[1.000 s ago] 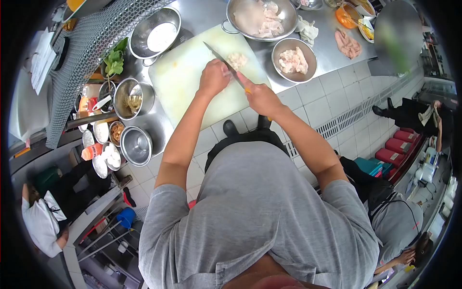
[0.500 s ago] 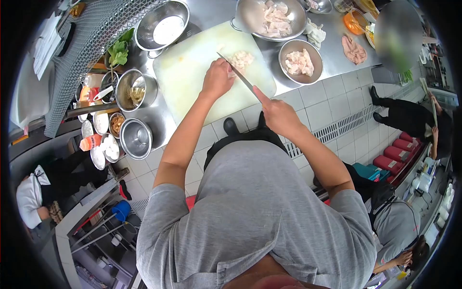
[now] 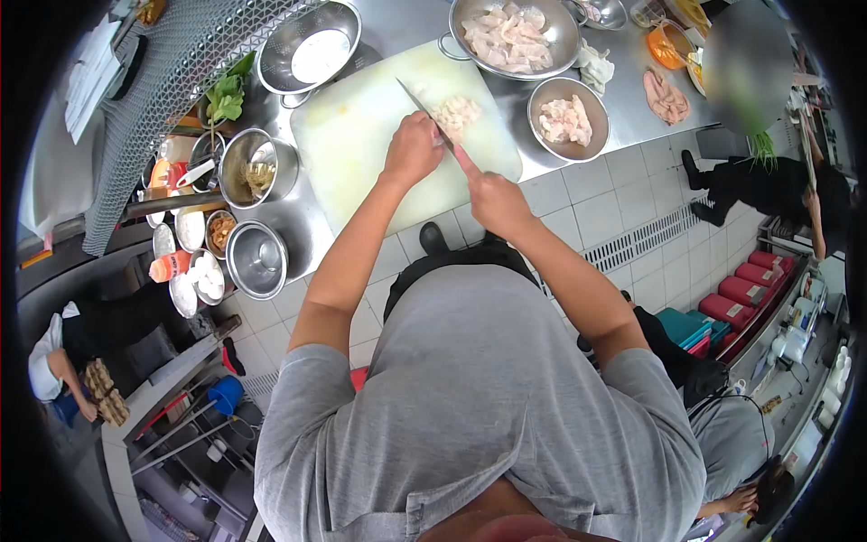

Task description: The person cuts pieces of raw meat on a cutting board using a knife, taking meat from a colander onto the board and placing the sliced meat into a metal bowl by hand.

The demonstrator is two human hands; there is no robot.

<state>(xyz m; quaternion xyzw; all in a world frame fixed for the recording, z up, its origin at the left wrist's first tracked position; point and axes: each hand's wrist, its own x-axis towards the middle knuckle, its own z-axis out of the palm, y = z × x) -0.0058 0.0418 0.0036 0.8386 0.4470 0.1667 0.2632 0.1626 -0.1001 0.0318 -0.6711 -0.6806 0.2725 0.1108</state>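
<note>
A knife (image 3: 422,105) is gripped in my right hand (image 3: 498,203), its blade slanting up and left over the white cutting board (image 3: 352,154). Close against the blade, my left hand (image 3: 415,151) has its fingers curled in. What lies under those fingertips is hidden. Just right of the blade sits a small heap of chopped pale raw meat (image 3: 457,115). A steel bowl (image 3: 598,135) holds larger pieces of the raw meat (image 3: 566,120). Behind it, a big metal colander (image 3: 459,36) contains more raw pieces (image 3: 510,38).
An upper-left colander (image 3: 271,68) has a white disc inside. Steel bowls (image 3: 256,262) and small seasoning containers (image 3: 190,230) crowd the left side. A flat piece of meat (image 3: 666,97) and a crumpled cloth (image 3: 594,67) lie at right. Other people stand on both sides.
My right hand has shifted left and slightly up, bringing the knife with it, its tip farther up the board. My left hand stays curled by the blade.
</note>
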